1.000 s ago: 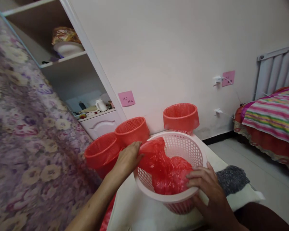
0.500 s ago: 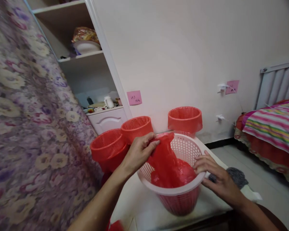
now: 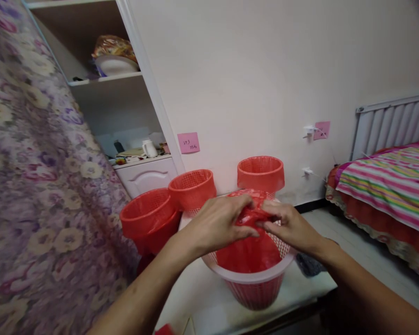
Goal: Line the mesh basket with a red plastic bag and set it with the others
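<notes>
Close in, a pale basket [image 3: 251,279] stands on a white table [image 3: 209,302], and a red plastic bag [image 3: 247,251] hangs down inside it. Both hands meet just above the rim: the left hand [image 3: 218,223] and the right hand [image 3: 288,225] each pinch the bag's gathered top between fingers and thumb, fingertips almost touching. A dark grey cloth [image 3: 307,265] lies on the table just beside the basket. Behind it stand three red-lined baskets [image 3: 192,188], near the wall. Farther back, a pink note [image 3: 188,142] sticks to the wall beside open shelves [image 3: 111,79], and a striped bed [image 3: 387,186] sits at the right.
</notes>
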Demonstrator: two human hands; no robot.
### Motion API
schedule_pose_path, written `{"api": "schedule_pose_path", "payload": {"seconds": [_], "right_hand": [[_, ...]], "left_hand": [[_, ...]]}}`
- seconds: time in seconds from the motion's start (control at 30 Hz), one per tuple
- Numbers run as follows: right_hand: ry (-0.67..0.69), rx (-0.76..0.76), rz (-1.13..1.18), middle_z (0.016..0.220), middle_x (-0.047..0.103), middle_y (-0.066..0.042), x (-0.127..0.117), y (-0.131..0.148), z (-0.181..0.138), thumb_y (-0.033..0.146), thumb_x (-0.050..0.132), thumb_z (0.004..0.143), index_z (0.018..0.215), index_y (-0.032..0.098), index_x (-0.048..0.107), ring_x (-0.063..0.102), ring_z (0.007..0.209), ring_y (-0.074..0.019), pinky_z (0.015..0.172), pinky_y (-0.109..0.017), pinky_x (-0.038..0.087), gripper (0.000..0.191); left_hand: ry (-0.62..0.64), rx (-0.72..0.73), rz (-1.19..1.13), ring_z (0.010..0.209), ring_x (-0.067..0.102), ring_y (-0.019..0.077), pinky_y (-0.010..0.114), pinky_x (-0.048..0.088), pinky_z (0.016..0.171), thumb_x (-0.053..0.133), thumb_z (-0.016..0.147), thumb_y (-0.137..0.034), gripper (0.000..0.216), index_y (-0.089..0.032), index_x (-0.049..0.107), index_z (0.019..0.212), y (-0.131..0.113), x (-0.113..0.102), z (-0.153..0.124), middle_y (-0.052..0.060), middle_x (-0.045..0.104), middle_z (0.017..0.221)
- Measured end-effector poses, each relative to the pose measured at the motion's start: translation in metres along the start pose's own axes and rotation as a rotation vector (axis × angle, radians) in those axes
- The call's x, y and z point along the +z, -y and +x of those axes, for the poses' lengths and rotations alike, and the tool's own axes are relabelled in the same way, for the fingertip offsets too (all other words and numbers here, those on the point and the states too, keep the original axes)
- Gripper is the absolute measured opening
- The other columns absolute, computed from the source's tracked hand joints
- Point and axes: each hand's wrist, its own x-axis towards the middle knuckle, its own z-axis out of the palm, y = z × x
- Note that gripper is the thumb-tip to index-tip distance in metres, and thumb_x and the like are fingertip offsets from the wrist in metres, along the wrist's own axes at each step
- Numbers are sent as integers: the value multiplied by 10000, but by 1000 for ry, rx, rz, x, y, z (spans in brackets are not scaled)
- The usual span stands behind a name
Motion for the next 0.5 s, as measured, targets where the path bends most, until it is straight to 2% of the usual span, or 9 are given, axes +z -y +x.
{"api": "schedule_pose_path", "payload": {"seconds": [0.03, 0.07, 0.13, 0.2, 0.23, 0.3, 0.37, 0.43, 0.5], "right_hand": [[-26, -20, -33, 711, 556, 23, -3, 0, 2, 172, 583, 891, 751, 193, 639, 535, 709, -144, 644, -300, 412, 153], [-49, -32, -54, 725, 553, 20, -8, 1, 4, 149, 576, 887, 757, 190, 634, 535, 716, -144, 649, -300, 405, 149], [-56, -58, -83, 735, 552, 17, -22, 5, 5, 140, 580, 883, 781, 187, 637, 531, 702, -137, 639, -293, 392, 126], [-22, -59, -120, 750, 566, 11, -35, 10, 4, 189, 590, 900, 826, 188, 651, 533, 699, -134, 639, -288, 393, 96], [13, -39, -143, 755, 575, 9, -41, 12, 2, 242, 612, 900, 858, 189, 658, 532, 687, -134, 633, -287, 395, 82], [134, 29, -191, 765, 593, 10, -50, 13, -2, 345, 667, 871, 912, 196, 659, 531, 663, -134, 613, -284, 395, 155], [283, 65, -248, 798, 610, 7, -55, 9, -9, 359, 677, 861, 917, 213, 653, 549, 692, -143, 632, -286, 403, 159], [382, 58, -309, 841, 614, 2, -57, 4, -17, 280, 615, 898, 869, 224, 632, 569, 756, -155, 677, -291, 409, 65], [372, 61, -341, 862, 618, -4, -57, 1, -25, 204, 546, 914, 849, 223, 587, 581, 788, -162, 695, -296, 407, 80]], "left_hand": [[51, -35, 50, 756, 550, 169, 283, 323, 635, 760, 757, -449, 397, -237, 570, 1033, 7, -1, -7, -31, 622, 843], [96, -54, 105, 770, 555, 179, 298, 331, 666, 750, 772, -391, 327, -231, 573, 996, 16, -1, -14, -26, 629, 842], [137, -47, 210, 747, 552, 170, 327, 326, 714, 607, 852, -216, 57, -213, 562, 819, 34, -1, -27, -22, 628, 783], [112, -34, 278, 712, 532, 161, 347, 314, 718, 469, 869, -118, 194, -196, 503, 695, 46, -3, -38, -11, 607, 723], [84, -41, 271, 724, 529, 165, 349, 319, 721, 448, 863, -104, 201, -195, 501, 692, 50, -5, -43, -5, 607, 728], [15, -26, 179, 863, 552, 189, 350, 356, 796, 452, 836, -84, 162, -199, 563, 811, 51, -9, -49, 14, 643, 850], [-22, 27, 55, 1004, 547, 196, 343, 373, 891, 448, 822, -67, 221, -204, 584, 929, 48, -12, -52, 18, 650, 948], [5, 58, -5, 989, 543, 188, 321, 396, 867, 427, 836, -77, 193, -203, 559, 901, 46, -12, -53, 12, 624, 913], [53, 41, 21, 857, 527, 182, 312, 401, 766, 410, 858, -115, 132, -201, 500, 813, 47, -9, -55, 2, 567, 811]]}}
